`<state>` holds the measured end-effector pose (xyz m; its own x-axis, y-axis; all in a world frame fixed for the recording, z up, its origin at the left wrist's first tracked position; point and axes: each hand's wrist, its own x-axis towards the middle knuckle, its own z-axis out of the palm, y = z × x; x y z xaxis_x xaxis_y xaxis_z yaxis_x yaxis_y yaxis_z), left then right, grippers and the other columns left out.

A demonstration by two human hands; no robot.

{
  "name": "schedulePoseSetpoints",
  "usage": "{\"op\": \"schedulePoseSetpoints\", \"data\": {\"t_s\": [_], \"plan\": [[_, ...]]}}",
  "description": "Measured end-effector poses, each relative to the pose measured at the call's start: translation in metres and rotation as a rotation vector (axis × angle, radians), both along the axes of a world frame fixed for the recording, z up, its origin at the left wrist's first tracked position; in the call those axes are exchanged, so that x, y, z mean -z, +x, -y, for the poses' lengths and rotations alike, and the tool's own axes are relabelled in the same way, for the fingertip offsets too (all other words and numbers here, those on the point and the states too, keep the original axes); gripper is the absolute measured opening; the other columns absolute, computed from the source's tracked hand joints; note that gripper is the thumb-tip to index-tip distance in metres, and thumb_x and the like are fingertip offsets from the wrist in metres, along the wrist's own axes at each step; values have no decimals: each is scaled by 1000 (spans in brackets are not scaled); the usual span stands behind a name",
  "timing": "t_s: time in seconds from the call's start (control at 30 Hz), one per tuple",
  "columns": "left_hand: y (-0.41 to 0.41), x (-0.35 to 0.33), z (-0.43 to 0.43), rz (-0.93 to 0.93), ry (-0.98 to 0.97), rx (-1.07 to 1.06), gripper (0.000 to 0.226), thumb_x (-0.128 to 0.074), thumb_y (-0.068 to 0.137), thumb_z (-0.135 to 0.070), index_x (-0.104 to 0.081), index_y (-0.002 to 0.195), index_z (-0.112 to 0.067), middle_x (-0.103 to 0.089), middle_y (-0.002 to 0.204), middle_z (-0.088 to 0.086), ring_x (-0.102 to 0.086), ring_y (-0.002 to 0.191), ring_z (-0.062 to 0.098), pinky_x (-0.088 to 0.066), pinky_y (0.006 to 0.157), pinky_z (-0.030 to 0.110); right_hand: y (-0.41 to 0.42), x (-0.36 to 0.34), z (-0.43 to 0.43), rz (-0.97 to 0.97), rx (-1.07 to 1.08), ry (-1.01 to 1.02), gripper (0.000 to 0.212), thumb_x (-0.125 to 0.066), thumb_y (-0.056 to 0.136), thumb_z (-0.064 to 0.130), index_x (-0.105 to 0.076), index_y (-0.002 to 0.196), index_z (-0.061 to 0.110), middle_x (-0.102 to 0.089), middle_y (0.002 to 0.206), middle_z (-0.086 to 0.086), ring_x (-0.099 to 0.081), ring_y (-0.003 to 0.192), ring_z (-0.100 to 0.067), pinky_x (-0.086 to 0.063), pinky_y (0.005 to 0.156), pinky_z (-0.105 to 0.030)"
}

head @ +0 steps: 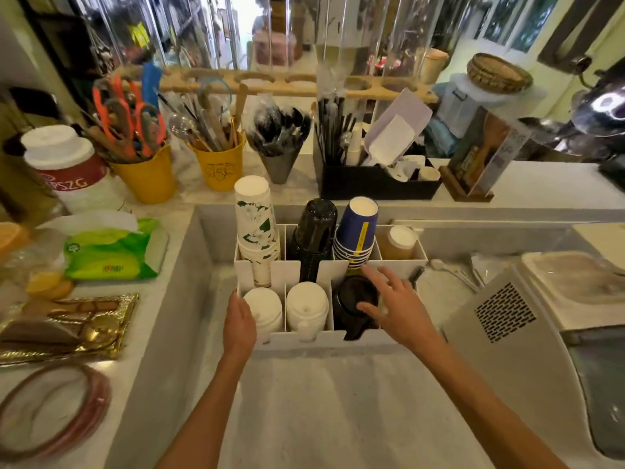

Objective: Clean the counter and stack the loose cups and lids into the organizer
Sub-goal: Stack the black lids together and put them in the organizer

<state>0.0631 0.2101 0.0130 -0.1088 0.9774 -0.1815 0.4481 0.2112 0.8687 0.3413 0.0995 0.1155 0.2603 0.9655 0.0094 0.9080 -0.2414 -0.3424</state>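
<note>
A white organizer [270,269] stands on the grey counter [321,401]. Its back row holds a stack of white floral cups [257,225], black cups [314,231], blue cups [356,231] and a small brown cup stack [397,243]. The front row holds two stacks of white lids [265,311], [307,308] and black lids [351,299]. My left hand [238,324] rests against the organizer's front left corner. My right hand [395,304] hovers with fingers spread over the black lids, thumb touching them.
A green wipes pack [111,248], a gold tray [64,328] and a round glass lid [50,411] lie at left. Yellow utensil buckets [148,177] and a black caddy [375,184] line the back ledge. A grey machine [514,333] stands at right.
</note>
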Motion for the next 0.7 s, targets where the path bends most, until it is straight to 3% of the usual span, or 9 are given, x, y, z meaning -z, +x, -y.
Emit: {"op": "schedulePoseSetpoints", "data": {"t_s": [0.07,0.13,0.2,0.3,0.43,0.7], "plan": [[-9,-5,5,18,-42,35,39,-28,109,-22,-45,138,-2,-54,139,19,-50,131,36,-37,111,44,21,12,16,-173,158,238,48,-56,94,41,-45,141,33,-52,141,-1,-49,125,-23,-46,101,-40],[-16,-9,9,-21,-69,52,37,-30,109,-22,-50,131,0,-59,130,21,-54,124,39,-40,108,47,45,28,31,-367,351,296,40,-49,99,38,-49,138,27,-56,136,-6,-54,122,-24,-47,100,-41],[-19,-11,13,-75,-77,60,32,-33,107,-15,-55,120,5,-61,125,26,-56,120,42,-42,101,45,62,44,38,-492,502,131,46,-42,102,37,-42,145,20,-47,148,-12,-47,133,-31,-40,108,-47],[-18,-13,15,-140,-89,72,22,-37,104,-6,-58,106,1,-65,120,26,-60,113,40,-43,90,39,66,59,41,-640,478,-32,45,-35,105,32,-42,146,15,-46,149,-13,-42,137,-32,-32,111,-43],[-20,-11,14,-232,-64,75,30,-40,103,-7,-62,120,3,-67,121,25,-61,113,40,-49,99,48,62,66,48,-696,474,69,40,-35,106,21,-49,143,19,-55,141,-9,-49,131,-29,-37,107,-38],[-11,-13,18,-375,-32,26,22,-47,92,6,-64,105,7,-69,108,29,-63,102,44,-49,83,45,61,78,41,-639,554,154,37,-41,104,23,-56,137,14,-64,129,-13,-58,118,-32,-45,99,-41]]}}
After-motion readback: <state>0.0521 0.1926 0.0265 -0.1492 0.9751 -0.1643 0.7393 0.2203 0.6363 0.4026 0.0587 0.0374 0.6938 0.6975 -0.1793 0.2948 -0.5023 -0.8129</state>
